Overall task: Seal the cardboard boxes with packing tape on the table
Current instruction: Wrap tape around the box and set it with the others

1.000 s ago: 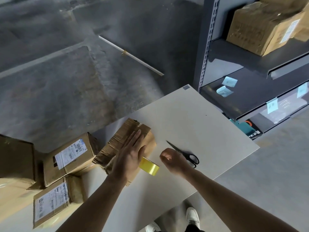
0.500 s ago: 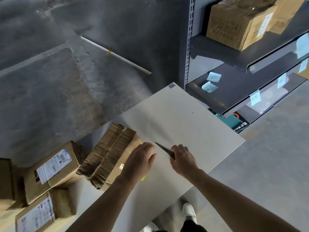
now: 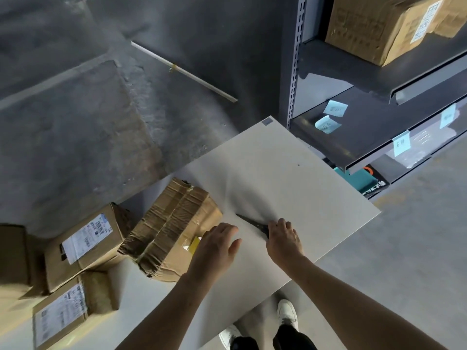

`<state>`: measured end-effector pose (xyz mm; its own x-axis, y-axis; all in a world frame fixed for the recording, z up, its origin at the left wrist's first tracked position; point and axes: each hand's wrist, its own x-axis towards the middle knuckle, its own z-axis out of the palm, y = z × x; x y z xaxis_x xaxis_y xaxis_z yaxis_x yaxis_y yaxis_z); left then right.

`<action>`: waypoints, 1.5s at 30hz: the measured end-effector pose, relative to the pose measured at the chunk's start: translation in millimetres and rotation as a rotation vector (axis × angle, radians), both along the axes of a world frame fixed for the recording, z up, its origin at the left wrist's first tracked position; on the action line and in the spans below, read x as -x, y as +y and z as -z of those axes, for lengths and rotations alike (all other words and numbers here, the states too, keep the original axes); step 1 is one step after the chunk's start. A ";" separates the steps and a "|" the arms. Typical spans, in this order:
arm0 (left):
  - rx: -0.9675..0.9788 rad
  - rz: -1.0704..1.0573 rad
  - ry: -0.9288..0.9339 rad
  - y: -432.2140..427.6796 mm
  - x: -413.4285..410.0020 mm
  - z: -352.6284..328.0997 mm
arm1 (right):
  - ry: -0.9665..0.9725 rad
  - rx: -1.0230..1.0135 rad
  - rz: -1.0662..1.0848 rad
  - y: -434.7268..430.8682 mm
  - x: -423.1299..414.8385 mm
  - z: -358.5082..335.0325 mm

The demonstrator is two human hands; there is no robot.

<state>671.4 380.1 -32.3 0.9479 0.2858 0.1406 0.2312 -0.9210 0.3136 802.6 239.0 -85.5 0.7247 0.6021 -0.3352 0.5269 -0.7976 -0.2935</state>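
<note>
Your right hand (image 3: pixel 284 238): fingers closed round scissors (image 3: pixel 252 223), blade aimed 10 o'clock. Your left hand (image 3: pixel 217 245): fingers spread, over yellow tape roll (image 3: pixel 195 245) beside box (image 3: pixel 174 228) on tabletop (image 3: pixel 290 188). Tape lies 9 o'clock from scissors; left hand nearer.

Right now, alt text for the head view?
The right hand grips black scissors on a pale grey table; the left hand covers a yellow tape roll beside a taped, crumpled brown cardboard box.
</note>
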 end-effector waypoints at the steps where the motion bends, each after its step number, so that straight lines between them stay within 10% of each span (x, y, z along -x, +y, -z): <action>1: -0.013 -0.021 -0.001 -1.4 2.3 -1.6 | 0.000 0.015 0.003 1.5 -1.3 -1.2; 13: -0.203 -0.361 -0.093 1.8 29.1 -19.1 | 0.050 0.093 -0.041 6.0 -10.6 -8.7; 27: -0.207 -0.810 0.038 11.5 66.6 -22.0 | 0.488 -0.509 0.186 66.0 -9.8 -40.8; 45: -0.164 -0.539 0.034 62.8 91.4 -7.7 | 0.560 -0.739 0.321 113.0 17.0 -64.1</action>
<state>580.0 442.9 -24.6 0.6784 0.7080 0.1963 0.6901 -0.7057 0.1604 785.7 352.0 -21.5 0.7416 0.6010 -0.2979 -0.0502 -0.3931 -0.9181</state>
